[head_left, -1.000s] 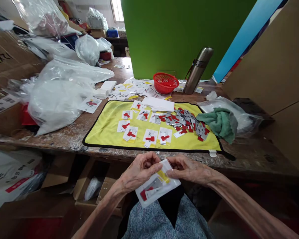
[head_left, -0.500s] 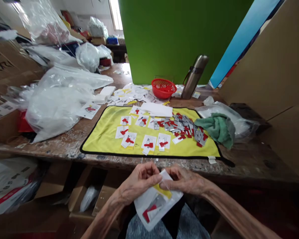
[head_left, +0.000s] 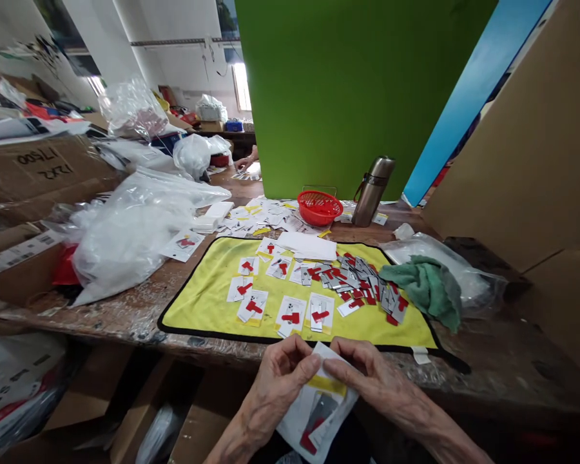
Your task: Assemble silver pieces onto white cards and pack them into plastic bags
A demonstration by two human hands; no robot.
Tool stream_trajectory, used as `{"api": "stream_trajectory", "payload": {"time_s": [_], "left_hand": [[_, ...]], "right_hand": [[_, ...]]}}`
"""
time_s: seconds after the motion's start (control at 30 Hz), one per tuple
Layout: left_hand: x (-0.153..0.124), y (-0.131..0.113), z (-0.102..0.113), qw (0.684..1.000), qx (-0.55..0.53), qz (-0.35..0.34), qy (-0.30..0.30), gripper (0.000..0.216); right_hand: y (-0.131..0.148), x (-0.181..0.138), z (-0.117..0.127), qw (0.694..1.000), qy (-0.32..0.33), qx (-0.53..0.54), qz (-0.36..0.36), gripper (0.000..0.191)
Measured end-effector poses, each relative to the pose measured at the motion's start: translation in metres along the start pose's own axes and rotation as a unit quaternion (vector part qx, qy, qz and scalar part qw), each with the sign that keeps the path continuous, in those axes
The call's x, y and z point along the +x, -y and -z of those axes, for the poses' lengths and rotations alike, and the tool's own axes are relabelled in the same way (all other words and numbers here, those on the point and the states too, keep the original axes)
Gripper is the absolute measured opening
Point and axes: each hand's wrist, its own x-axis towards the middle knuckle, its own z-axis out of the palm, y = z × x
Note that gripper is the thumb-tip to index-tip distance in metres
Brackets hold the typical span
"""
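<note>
Both my hands hold one clear packet (head_left: 314,412) with a yellow strip and a grey-and-red part inside, low in front of the table edge. My left hand (head_left: 280,380) pinches its top left corner. My right hand (head_left: 367,380) pinches the top right edge. Ahead lies a yellow mat (head_left: 207,303) with several filled packets (head_left: 290,312) in rows and a heap of loose grey-and-red parts (head_left: 362,287).
A green cloth (head_left: 428,287) and a plastic bag lie right of the mat. A red basket (head_left: 319,207) and a steel flask (head_left: 372,190) stand behind it by a green board (head_left: 338,84). Big plastic bags (head_left: 125,232) and cardboard boxes (head_left: 38,174) crowd the left.
The view has tilted upward, so the table and my hands sit lower in the picture. Both hands keep hold of the packet, which has turned more upright.
</note>
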Motion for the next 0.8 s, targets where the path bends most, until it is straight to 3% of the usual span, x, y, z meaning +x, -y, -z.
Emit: {"api": "stream_trajectory", "payload": {"time_s": [0.1, 0.23, 0.33, 0.43, 0.5, 0.57, 0.63, 0.8], "left_hand": [[0.001, 0.001, -0.005, 0.999, -0.034, 0.015, 0.013, 0.041], [0.001, -0.002, -0.015, 0.998, -0.044, 0.002, -0.037, 0.04], [0.004, -0.002, -0.023, 0.997, -0.036, -0.001, -0.062, 0.041], [0.021, -0.008, -0.025, 0.999, 0.022, -0.004, -0.048, 0.04], [0.047, -0.019, -0.021, 0.993, 0.117, -0.024, -0.026, 0.036], [0.086, -0.037, -0.013, 0.958, 0.269, -0.081, -0.056, 0.029], [0.13, -0.055, -0.003, 0.864, 0.478, -0.105, -0.119, 0.021], [0.215, -0.07, 0.015, 0.779, 0.577, -0.088, -0.227, 0.023]], "right_hand": [[-0.003, -0.003, -0.003, 0.998, -0.034, -0.046, 0.007, 0.038], [-0.015, -0.007, -0.001, 1.0, -0.024, 0.019, 0.007, 0.041], [-0.021, -0.009, 0.006, 0.998, -0.056, 0.027, -0.014, 0.041], [-0.022, -0.006, 0.024, 0.997, -0.074, 0.023, -0.028, 0.04], [-0.023, 0.0, 0.044, 0.996, -0.089, -0.011, -0.021, 0.04], [-0.026, 0.009, 0.067, 0.99, -0.114, -0.078, -0.009, 0.039], [-0.033, 0.017, 0.088, 0.974, -0.147, -0.17, 0.005, 0.036], [-0.053, 0.024, 0.107, 0.884, -0.248, -0.39, 0.076, 0.022]]}}
